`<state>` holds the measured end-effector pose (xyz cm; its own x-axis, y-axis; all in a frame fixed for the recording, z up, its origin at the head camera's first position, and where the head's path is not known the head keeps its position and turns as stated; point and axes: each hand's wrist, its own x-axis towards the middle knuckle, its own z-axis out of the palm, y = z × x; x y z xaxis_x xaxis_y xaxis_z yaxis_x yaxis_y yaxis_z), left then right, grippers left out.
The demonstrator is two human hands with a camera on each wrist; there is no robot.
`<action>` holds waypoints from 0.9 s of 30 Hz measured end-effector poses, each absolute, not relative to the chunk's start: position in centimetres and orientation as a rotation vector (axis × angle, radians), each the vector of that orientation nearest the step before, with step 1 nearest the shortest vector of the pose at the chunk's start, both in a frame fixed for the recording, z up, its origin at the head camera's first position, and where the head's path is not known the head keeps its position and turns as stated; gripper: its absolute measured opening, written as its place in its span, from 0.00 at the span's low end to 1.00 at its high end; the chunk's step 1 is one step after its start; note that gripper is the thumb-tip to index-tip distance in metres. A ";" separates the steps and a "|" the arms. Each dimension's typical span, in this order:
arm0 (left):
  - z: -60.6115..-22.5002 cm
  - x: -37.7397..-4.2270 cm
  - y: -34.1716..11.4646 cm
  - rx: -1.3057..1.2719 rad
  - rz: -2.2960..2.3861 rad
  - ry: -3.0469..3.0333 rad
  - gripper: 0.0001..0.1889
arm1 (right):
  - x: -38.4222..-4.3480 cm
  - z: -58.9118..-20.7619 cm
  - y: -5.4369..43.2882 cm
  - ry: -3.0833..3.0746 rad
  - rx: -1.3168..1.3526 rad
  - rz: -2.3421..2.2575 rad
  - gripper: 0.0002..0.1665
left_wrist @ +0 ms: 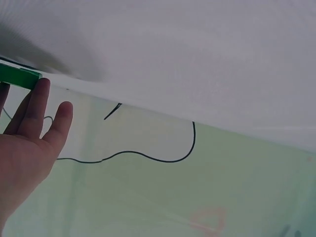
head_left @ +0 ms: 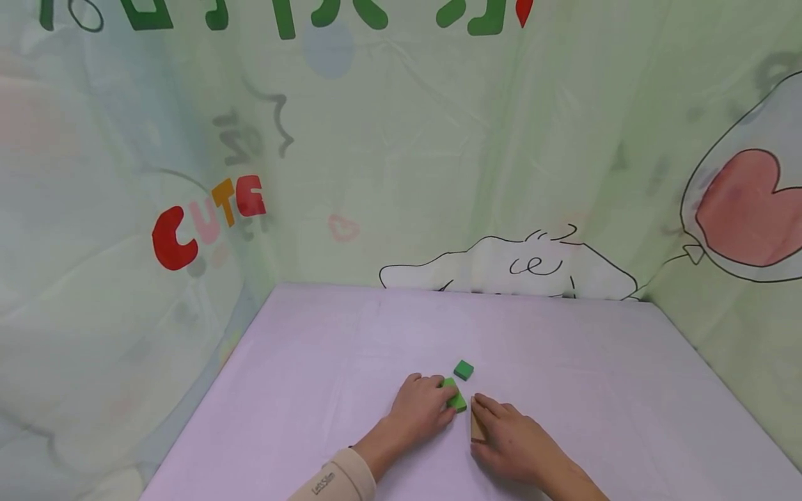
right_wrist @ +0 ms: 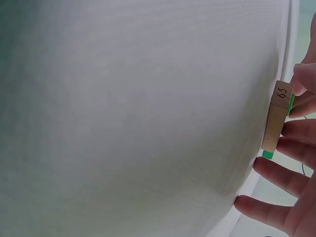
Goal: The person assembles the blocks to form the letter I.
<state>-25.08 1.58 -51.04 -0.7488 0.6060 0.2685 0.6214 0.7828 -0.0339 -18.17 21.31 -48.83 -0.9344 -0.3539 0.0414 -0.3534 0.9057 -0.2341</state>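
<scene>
My left hand (head_left: 425, 405) holds a light green block (head_left: 452, 395) by its left side on the table, its fingers partly covering it. In the left wrist view, the left hand (left_wrist: 32, 131) has a fingertip against a green block (left_wrist: 19, 75) at the frame's edge. My right hand (head_left: 514, 440) pinches a plain wooden block (head_left: 478, 427) between thumb and fingers, just right of the light green one. Handwritten digits mark the end of the wooden block (right_wrist: 277, 116) in the right wrist view. A small dark green block (head_left: 464, 369) lies just beyond both hands, untouched.
The pale lilac table (head_left: 351, 334) meets a printed curtain (head_left: 401, 153) along its far edge. Curtain also hangs on the left and right sides. Both hands and all the blocks are close together near the table's middle.
</scene>
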 end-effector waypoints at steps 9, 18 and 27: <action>-51.1 -25.0 0.9 -0.993 -0.125 -2.649 0.16 | -18.2 -48.6 21.2 3.052 -0.561 -0.379 0.40; -50.9 -24.5 0.4 -1.087 -0.173 -2.629 0.17 | -18.2 -48.5 21.2 3.028 -0.561 -0.368 0.41; -50.8 -23.8 -0.1 -1.130 -0.234 -2.613 0.17 | -18.0 -48.3 21.2 3.026 -0.584 -0.379 0.41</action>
<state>-23.84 -0.12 -50.84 -0.6526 0.6864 0.3208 0.7324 0.6800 0.0352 -18.01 21.20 -48.25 -0.9286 -0.3709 0.0102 -0.3619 0.8994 -0.2450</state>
